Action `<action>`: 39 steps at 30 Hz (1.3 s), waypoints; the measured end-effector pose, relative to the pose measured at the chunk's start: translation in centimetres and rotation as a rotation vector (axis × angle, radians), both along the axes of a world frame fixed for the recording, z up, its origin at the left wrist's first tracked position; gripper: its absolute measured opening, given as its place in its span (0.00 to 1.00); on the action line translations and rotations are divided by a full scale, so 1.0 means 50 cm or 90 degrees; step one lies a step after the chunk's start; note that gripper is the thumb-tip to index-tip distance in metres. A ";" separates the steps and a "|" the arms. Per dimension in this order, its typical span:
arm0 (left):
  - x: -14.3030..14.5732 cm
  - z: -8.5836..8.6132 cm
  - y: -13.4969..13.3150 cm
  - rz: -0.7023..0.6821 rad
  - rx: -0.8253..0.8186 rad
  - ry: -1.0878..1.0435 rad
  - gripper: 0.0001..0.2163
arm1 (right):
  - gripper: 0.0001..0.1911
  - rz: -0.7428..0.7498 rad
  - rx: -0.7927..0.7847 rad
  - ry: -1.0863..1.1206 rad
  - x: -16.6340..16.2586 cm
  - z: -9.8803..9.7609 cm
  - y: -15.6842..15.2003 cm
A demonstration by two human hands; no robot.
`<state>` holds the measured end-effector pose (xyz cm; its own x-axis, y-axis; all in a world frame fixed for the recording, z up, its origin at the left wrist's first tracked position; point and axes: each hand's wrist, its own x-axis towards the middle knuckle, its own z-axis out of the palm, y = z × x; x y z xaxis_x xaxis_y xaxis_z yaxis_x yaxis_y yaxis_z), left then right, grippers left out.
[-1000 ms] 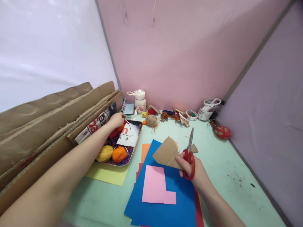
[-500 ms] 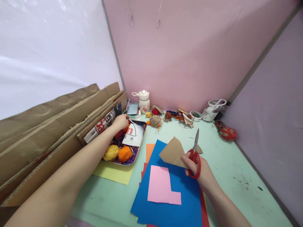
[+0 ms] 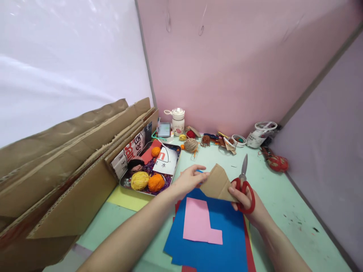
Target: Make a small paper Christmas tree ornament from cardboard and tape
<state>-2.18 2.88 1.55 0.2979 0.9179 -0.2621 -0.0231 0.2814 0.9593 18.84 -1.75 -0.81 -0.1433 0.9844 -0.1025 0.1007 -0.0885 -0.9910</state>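
Note:
In my right hand (image 3: 245, 198) are a pair of red-handled scissors (image 3: 243, 177), blades pointing up, and a cut piece of brown cardboard (image 3: 217, 184) pinched by the thumb. My left hand (image 3: 193, 176) is at the cardboard's left edge, fingers stretched and apart; whether it touches the cardboard I cannot tell. Below both hands lies a blue sheet (image 3: 210, 257) on top of other coloured sheets. A pink cut shape (image 3: 196, 219) rests on the blue sheet.
Left of the sheets is a metal tray (image 3: 175, 166) with yellow and orange yarn balls. Large cardboard sheets (image 3: 73, 196) lean along the left wall. A white bottle (image 3: 178, 122), yarn, tape rolls and a white tub (image 3: 256, 138) line the back. A red bundle (image 3: 277, 163) lies at right.
My left hand has left the tray's far corner and come right, to the cardboard piece. My right hand still holds the scissors and cardboard. The view has shifted slightly left.

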 end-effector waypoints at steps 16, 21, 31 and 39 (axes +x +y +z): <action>0.009 -0.054 -0.031 0.080 -0.083 -0.200 0.14 | 0.15 -0.095 0.029 -0.007 0.010 -0.020 0.022; 0.010 -0.054 -0.040 -0.022 -0.086 -0.196 0.16 | 0.16 -0.154 0.017 -0.006 0.007 -0.020 0.018; -0.036 -0.010 0.000 -0.006 0.097 0.092 0.07 | 0.15 -0.192 0.042 0.033 0.016 -0.012 0.019; -0.225 0.082 0.237 0.276 0.369 0.627 0.20 | 0.14 -0.167 0.039 0.037 0.014 -0.008 0.014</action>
<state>-13.41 14.76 5.64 -0.1567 0.9476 0.2785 0.7989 -0.0442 0.5998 19.56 -1.04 -1.21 0.1142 0.9927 -0.0400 0.0255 -0.0432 -0.9987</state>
